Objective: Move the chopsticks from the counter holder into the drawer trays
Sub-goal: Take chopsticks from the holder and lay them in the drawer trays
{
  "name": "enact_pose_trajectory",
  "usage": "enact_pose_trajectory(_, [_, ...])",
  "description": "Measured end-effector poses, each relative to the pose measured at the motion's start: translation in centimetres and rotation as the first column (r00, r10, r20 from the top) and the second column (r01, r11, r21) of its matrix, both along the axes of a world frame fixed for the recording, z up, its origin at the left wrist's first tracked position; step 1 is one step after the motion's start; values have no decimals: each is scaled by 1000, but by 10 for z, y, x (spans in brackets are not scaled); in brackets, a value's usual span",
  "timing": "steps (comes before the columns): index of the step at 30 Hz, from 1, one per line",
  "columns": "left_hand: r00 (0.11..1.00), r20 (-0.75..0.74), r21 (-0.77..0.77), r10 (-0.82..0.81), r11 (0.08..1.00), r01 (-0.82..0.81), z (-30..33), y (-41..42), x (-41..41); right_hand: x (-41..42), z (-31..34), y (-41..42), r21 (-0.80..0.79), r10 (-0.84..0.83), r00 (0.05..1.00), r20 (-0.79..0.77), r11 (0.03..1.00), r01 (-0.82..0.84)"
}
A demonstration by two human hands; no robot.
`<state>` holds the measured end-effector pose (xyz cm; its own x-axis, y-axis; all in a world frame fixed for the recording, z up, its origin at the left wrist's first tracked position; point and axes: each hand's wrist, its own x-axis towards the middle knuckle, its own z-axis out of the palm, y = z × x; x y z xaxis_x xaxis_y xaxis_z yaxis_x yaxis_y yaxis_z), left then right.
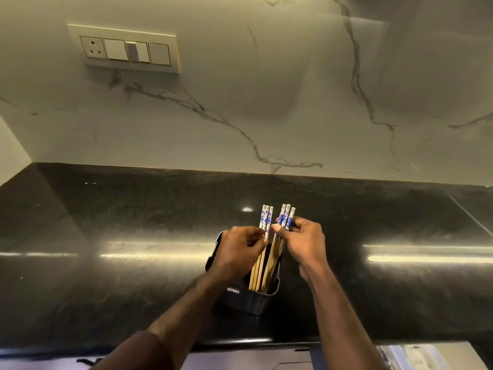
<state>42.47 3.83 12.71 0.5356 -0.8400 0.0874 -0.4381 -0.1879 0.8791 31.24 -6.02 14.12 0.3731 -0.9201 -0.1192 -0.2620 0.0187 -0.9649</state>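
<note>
A black holder (250,300) stands on the dark counter near its front edge. Several wooden chopsticks with blue-and-white patterned tops stand in it, split into two bunches. My left hand (237,252) pinches the left bunch (266,218) just below the patterned tops. My right hand (304,241) grips the right bunch (286,216) at the same height. The lower ends of both bunches are still inside the holder. The holder's left wall is partly hidden behind my left hand.
The black polished counter (133,236) runs left and right of the holder. A marble backsplash rises behind it, with a switch and socket plate (125,49) at upper left. Below the counter's front edge, part of an open drawer (416,356) shows at bottom right.
</note>
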Motion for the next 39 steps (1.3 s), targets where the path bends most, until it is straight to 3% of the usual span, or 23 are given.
enact_pose_trajectory(5, [990, -139, -47, -30, 999, 23, 22, 5, -18, -9, 33, -3, -20, 171, 971, 170, 985, -170])
enact_pose_trajectory(12, [977, -207, -172, -52, 985, 16, 71, 40, -42, -23, 104, 8, -74, 420, 813, 403, 900, -429])
enact_pose_trajectory(20, [952, -274, -319, -139, 947, 47, 124, 107, -93, -75, 165, 75, -226, 497, 755, 428, 868, -443])
enact_pose_trajectory(25, [916, -325, -368, -237, 923, 108, 114, 156, -154, -139, 167, 134, -241, 447, 803, 396, 894, -378])
enact_pose_trajectory(30, [856, -392, -300, -337, 926, 228, 81, 194, -228, -222, 143, 182, -195, 366, 883, 294, 927, -319])
enact_pose_trajectory(39, [794, -440, -244, -420, 906, 345, 60, 180, -380, -383, 138, 180, -162, 248, 941, 228, 963, -215])
